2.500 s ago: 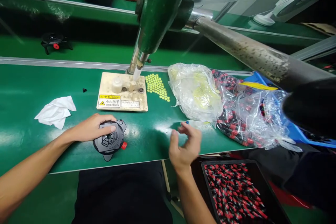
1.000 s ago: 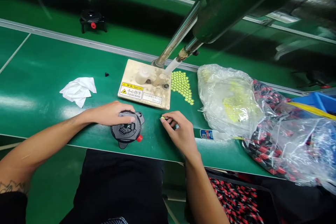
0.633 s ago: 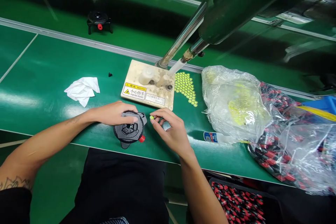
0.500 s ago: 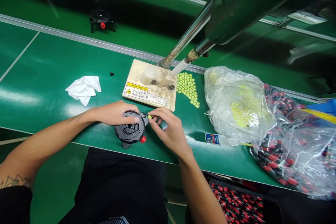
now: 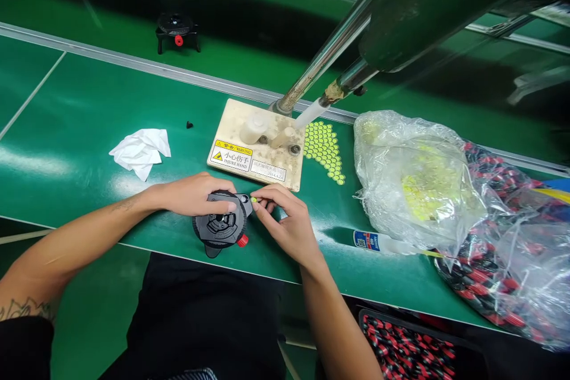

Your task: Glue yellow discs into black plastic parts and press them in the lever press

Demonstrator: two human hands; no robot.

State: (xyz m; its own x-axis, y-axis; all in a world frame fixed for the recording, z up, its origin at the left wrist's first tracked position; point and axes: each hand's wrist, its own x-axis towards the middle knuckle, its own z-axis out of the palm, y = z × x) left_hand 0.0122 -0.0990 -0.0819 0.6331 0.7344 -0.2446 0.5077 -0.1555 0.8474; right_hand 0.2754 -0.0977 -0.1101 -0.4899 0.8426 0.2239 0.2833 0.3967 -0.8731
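A round black device with lobed ears and a red knob (image 5: 221, 224) lies on the green bench near its front edge. My left hand (image 5: 202, 195) is closed on its upper left side, thumb across the top face. At the ear with a round hole on its upper right, my right hand (image 5: 285, 214) pinches a small yellow-green round piece (image 5: 254, 200) between thumb and fingertips. The piece is close beside the ear; whether they touch I cannot tell. Behind the hands, many matching yellow-green round pieces (image 5: 323, 151) lie in rows on the bench.
A press with a cream base plate (image 5: 231, 119) stands just beyond my hands, its metal post rising right. A white tissue (image 5: 141, 151) lies left. At right are a glue bottle (image 5: 378, 242), plastic bags (image 5: 409, 160) and a bin of red-black parts (image 5: 401, 344). Another black device (image 5: 177, 27) stands behind.
The view has shifted slightly, so the press and bags sit further right. Both hands keep nearly the same pose on the device and the small piece.
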